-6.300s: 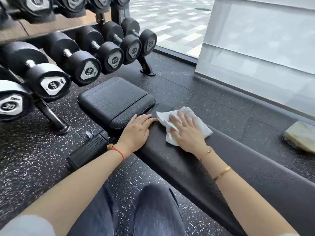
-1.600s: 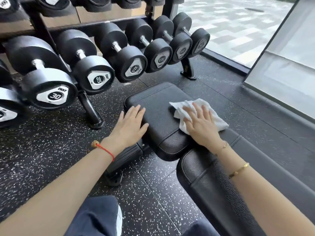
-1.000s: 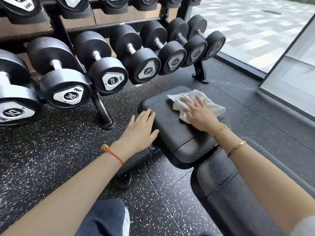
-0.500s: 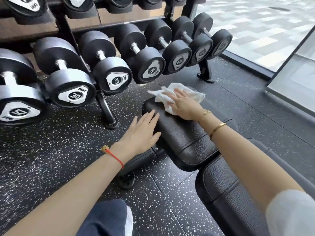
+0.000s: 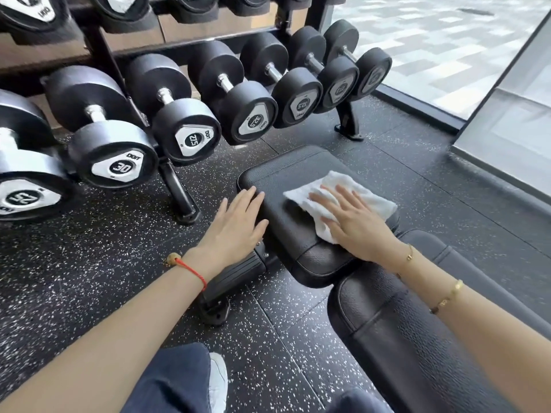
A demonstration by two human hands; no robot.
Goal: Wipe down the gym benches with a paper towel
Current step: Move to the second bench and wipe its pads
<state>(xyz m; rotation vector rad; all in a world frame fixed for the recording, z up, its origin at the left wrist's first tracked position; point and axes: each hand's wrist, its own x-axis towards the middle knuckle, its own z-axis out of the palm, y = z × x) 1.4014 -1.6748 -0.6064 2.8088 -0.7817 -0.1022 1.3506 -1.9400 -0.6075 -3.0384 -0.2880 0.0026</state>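
Dumbbell rack far left, foot on speckled floor, near desk seat pad. Your left hand flat on pad's left edge, fingers straight, together. Your right hand presses paper towel onto pad's right half, fingers spread. Back pad below right. Glass wall far right.

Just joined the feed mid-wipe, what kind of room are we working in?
Most likely a gym's free-weights area: a rack of black dumbbells marked with weights, a padded bench under the paper towel, and speckled rubber flooring.
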